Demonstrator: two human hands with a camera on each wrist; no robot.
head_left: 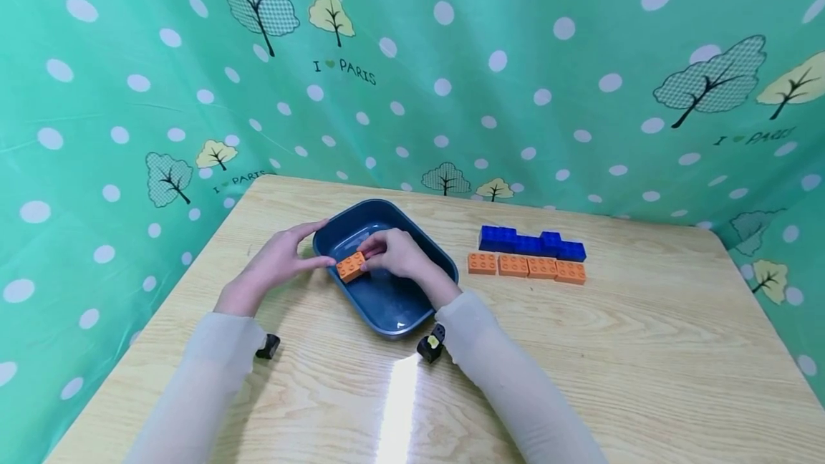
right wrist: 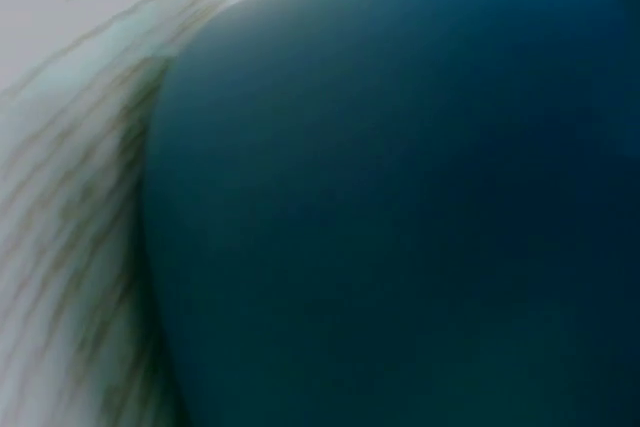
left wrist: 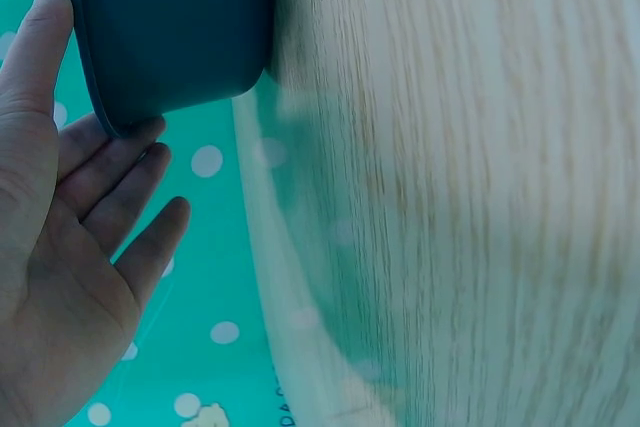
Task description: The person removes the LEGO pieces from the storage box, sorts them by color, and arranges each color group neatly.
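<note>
A dark blue rectangular bin [head_left: 394,303] stands at an angle on the wooden table. Inside its left end, my right hand [head_left: 402,256] pinches an orange toy building brick [head_left: 351,268] between thumb and fingers. My left hand [head_left: 275,258] spans the bin's left corner, its thumb at the near rim beside the brick. In the left wrist view, extended fingers [left wrist: 120,182] of that hand touch the rim from outside. The right wrist view is filled by the bin's outer wall [right wrist: 380,207], which hides the right hand there.
Right of the bin, several orange bricks [head_left: 513,266] lie in a row before joined blue bricks [head_left: 528,243] of uneven height. Black wrist devices show by the left sleeve [head_left: 268,346] and right sleeve [head_left: 431,344]. A green dotted curtain [head_left: 412,92] hangs behind the table [head_left: 644,364].
</note>
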